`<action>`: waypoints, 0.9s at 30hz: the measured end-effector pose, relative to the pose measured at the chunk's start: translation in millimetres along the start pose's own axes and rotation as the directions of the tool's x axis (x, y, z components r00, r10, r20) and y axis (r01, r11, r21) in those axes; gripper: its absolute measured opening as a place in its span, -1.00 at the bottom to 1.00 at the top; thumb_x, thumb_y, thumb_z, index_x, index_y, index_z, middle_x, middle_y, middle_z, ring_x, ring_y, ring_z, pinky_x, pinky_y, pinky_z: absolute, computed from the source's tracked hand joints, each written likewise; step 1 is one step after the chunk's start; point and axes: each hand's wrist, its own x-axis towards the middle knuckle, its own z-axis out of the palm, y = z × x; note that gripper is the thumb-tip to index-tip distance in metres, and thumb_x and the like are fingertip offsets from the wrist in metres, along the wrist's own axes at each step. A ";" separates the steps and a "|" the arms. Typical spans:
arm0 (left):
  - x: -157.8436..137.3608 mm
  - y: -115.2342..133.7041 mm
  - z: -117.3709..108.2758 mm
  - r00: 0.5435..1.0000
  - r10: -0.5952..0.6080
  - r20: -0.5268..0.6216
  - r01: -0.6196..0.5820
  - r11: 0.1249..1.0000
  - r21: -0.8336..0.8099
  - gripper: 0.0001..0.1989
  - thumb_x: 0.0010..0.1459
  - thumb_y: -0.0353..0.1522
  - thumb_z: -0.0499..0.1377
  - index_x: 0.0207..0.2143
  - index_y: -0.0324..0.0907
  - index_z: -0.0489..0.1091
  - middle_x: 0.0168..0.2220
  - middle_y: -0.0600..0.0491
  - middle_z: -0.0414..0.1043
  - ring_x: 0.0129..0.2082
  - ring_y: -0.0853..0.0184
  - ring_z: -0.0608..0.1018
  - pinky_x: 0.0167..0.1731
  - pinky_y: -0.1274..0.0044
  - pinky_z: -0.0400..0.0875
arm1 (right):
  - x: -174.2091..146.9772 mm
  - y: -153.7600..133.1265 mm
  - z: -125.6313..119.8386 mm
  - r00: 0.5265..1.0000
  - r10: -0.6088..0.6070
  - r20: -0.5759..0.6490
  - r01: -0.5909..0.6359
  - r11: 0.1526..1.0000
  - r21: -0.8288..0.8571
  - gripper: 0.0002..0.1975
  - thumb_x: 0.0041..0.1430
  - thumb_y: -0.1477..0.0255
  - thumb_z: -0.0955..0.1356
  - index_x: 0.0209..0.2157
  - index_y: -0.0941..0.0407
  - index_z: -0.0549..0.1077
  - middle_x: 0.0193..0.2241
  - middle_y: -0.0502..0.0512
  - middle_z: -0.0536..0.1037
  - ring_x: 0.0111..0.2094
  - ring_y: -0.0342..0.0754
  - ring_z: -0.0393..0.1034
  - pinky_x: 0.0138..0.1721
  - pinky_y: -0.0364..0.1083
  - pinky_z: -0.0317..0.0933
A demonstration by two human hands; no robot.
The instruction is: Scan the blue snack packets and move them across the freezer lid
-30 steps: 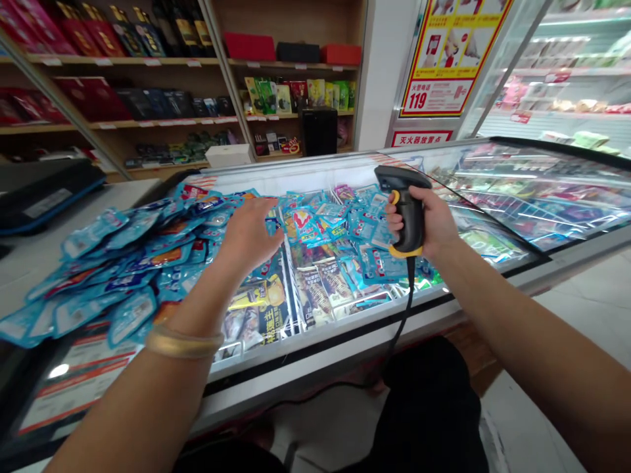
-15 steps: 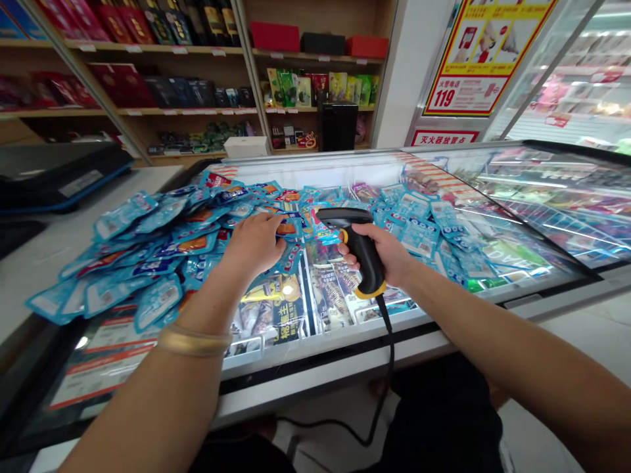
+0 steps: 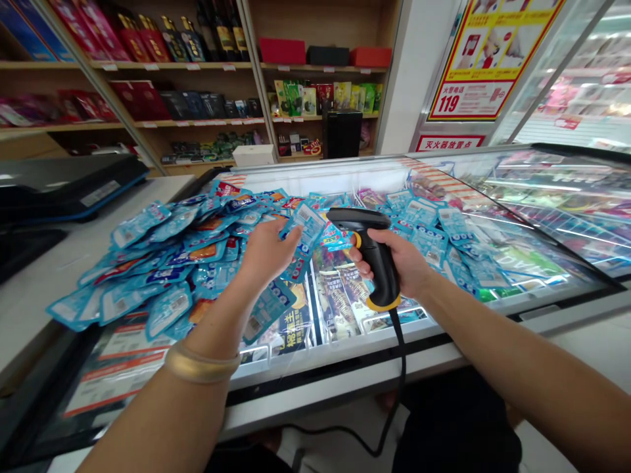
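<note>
My right hand is wrapped round the grip of a black and yellow barcode scanner, its head pointing left. A cable hangs from the grip's bottom. Between thumb and fingers, my left hand holds a blue snack packet, its barcode side up, just left of the scanner's head. A gold bangle circles my left wrist. Many similar blue packets lie heaped left of my left hand. A looser group of blue packets lies beyond my right hand.
The packets lie on the glass top of a chest freezer, with frozen goods visible below. A black scale-like device stands on the counter at left. Behind are stocked shelves, a black box-shaped device and a wall poster.
My left hand has lifted a blue packet from the pile, turning its barcode side up near the scanner. Another packet now shows below the left hand. The whole view has shifted slightly.
</note>
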 end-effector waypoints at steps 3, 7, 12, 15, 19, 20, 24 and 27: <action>-0.7 -0.6 4.3 1.000 0.022 0.021 -0.022 1.000 -0.002 -0.71 0.14 -0.16 0.05 -0.48 -0.15 0.38 -0.66 0.11 0.31 -0.51 0.24 0.48 -0.49 0.53 0.22 | 0.2 0.0 0.0 1.000 0.001 -0.007 -0.001 1.000 0.008 -0.79 0.03 0.29 0.39 -0.40 0.14 0.39 -0.54 0.03 0.46 -0.60 -0.18 0.27 -0.59 -0.20 0.22; -0.6 -1.5 7.6 0.998 0.057 0.029 -0.057 0.998 0.004 -0.71 0.13 -0.18 0.05 -0.42 -0.15 0.46 -0.61 0.08 0.39 -0.41 0.20 0.52 -0.45 0.53 0.27 | 1.0 0.2 0.2 1.000 0.003 -0.023 -0.003 1.000 0.001 -0.80 0.04 0.29 0.38 -0.41 0.14 0.39 -0.54 0.04 0.47 -0.61 -0.18 0.28 -0.60 -0.20 0.22; -0.7 -1.9 9.1 0.996 0.070 0.046 -0.071 0.997 0.007 -0.66 0.14 -0.18 0.04 -0.25 -0.16 0.52 -0.59 0.08 0.40 -0.37 0.18 0.54 -0.43 0.53 0.29 | 1.4 0.6 0.7 1.000 0.006 -0.014 -0.006 1.000 -0.003 -0.79 0.01 0.29 0.39 -0.41 0.15 0.40 -0.54 0.03 0.47 -0.62 -0.20 0.28 -0.60 -0.21 0.24; -0.8 -2.0 9.7 0.996 0.072 0.056 -0.073 0.997 0.010 -0.65 0.14 -0.18 0.03 -0.23 -0.16 0.52 -0.62 0.10 0.37 -0.42 0.19 0.52 -0.46 0.53 0.27 | 2.0 1.4 0.3 1.000 -0.001 -0.004 0.001 1.000 -0.007 -0.78 0.00 0.28 0.40 -0.42 0.15 0.41 -0.54 0.04 0.47 -0.61 -0.20 0.28 -0.60 -0.22 0.24; -1.5 -0.5 9.1 0.996 0.059 0.073 -0.061 0.998 0.027 -0.68 0.14 -0.19 0.03 -0.31 -0.16 0.50 -0.64 0.09 0.34 -0.49 0.21 0.48 -0.50 0.53 0.22 | 2.5 2.3 -0.9 1.000 -0.003 0.002 0.003 1.000 -0.019 -0.78 0.03 0.28 0.39 -0.42 0.15 0.41 -0.54 0.05 0.47 -0.61 -0.20 0.28 -0.60 -0.22 0.25; -1.8 0.1 8.8 0.996 0.060 0.070 -0.062 0.998 0.029 -0.69 0.14 -0.19 0.04 -0.33 -0.16 0.50 -0.64 0.09 0.35 -0.50 0.22 0.48 -0.50 0.53 0.22 | 2.5 2.5 -1.2 1.000 -0.001 0.001 0.001 1.000 -0.023 -0.78 0.03 0.27 0.39 -0.42 0.15 0.41 -0.54 0.04 0.47 -0.61 -0.20 0.28 -0.60 -0.22 0.25; -2.5 0.7 9.1 0.996 0.071 0.058 -0.073 0.997 0.027 -0.74 0.13 -0.21 0.06 -0.38 -0.14 0.48 -0.63 0.10 0.35 -0.51 0.26 0.46 -0.49 0.54 0.22 | 3.5 3.4 -1.4 1.000 0.000 0.007 0.000 1.000 -0.024 -0.77 0.04 0.27 0.38 -0.42 0.17 0.42 -0.54 0.04 0.46 -0.61 -0.21 0.27 -0.60 -0.23 0.25; -0.5 0.4 11.8 0.997 0.056 0.062 -0.057 0.998 0.019 -0.73 0.14 -0.21 0.06 -0.37 -0.17 0.48 -0.61 0.09 0.38 -0.51 0.26 0.47 -0.47 0.53 0.26 | 4.0 2.3 -1.1 1.000 0.015 0.012 -0.015 1.000 0.005 -0.76 0.05 0.28 0.38 -0.39 0.19 0.43 -0.54 0.04 0.45 -0.61 -0.21 0.27 -0.60 -0.23 0.24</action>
